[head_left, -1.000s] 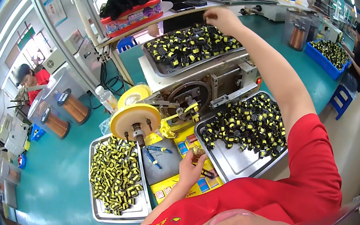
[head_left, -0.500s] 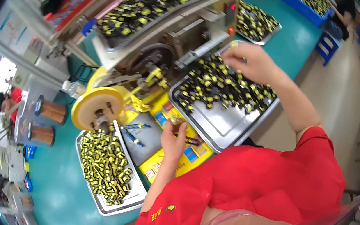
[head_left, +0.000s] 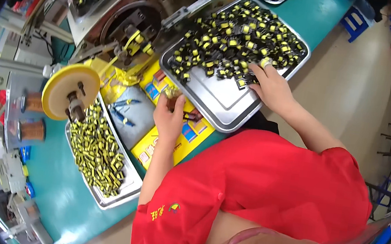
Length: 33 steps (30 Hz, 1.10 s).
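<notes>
My left hand [head_left: 169, 118] is closed, thumb and fingers pinching a small shiny yellowish piece [head_left: 171, 92] whose kind I cannot make out. It is above a yellow printed sheet [head_left: 186, 133]. My right hand [head_left: 275, 89] reaches to the near right edge of a heap of small black-and-yellow wound coils [head_left: 230, 42]. Its thumb and index finger are apart at the coils, and nothing shows gripped between them. The heap covers the far part of a metal tray [head_left: 213, 99], leaving bare metal toward me.
Left of the sheet are blue-handled cutters [head_left: 125, 113] on a grey pad. A yellow tape reel [head_left: 71, 91] overhangs a second tray [head_left: 131, 180] of yellow-wrapped coils. The winding machine [head_left: 134, 22] stands behind. A blue stool [head_left: 354, 24] is on the floor at right.
My right hand has come down from above the far part of the tray to the heap's near edge. My left hand keeps its pinch. The whole view has shifted.
</notes>
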Motion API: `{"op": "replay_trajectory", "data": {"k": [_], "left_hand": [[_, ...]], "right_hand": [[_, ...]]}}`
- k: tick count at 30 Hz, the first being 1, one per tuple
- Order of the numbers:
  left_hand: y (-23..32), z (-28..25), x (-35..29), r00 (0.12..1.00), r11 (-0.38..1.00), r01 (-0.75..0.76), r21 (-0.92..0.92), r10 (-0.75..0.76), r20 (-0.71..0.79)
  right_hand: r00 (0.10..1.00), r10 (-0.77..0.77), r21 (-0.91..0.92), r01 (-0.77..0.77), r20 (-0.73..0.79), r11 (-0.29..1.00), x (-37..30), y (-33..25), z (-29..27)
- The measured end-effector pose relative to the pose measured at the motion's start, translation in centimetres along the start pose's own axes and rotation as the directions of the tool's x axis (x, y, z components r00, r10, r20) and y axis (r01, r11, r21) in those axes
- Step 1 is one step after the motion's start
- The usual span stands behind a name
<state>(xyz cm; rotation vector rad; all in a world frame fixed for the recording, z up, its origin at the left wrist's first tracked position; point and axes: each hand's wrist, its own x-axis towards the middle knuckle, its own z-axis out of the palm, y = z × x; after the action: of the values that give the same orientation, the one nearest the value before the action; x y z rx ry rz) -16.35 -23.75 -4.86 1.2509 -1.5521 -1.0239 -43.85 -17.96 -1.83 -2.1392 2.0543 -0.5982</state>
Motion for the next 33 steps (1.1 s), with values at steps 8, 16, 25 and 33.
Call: {"op": "replay_trajectory", "data": {"k": [8,16,25,33], "left_hand": [[-0.7,-0.2,-0.1,0.998,0.999,0.041,0.006,-0.041,0.042],[-0.5,-0.3,0.2,0.998,0.997,0.05,-0.063,-0.051,-0.022],[0.8,-0.2,0.6,0.997,0.991,0.05,-0.123,-0.057,-0.052],[3.3,-0.8,3.7,0.928,0.683,0.354,-0.639,-0.341,0.149]], "right_hand": [[0.997,-0.074,0.506,0.046,0.035,0.861,4.3,-3.4,2.3],[0.957,-0.275,0.35,0.289,-0.091,0.891,1.6,-2.9,1.2],[0.847,-0.53,0.086,0.531,-0.037,0.843,3.2,-6.3,4.0],[0.772,-0.537,0.337,0.433,0.339,0.836,2.0,-5.5,1.1]]}}
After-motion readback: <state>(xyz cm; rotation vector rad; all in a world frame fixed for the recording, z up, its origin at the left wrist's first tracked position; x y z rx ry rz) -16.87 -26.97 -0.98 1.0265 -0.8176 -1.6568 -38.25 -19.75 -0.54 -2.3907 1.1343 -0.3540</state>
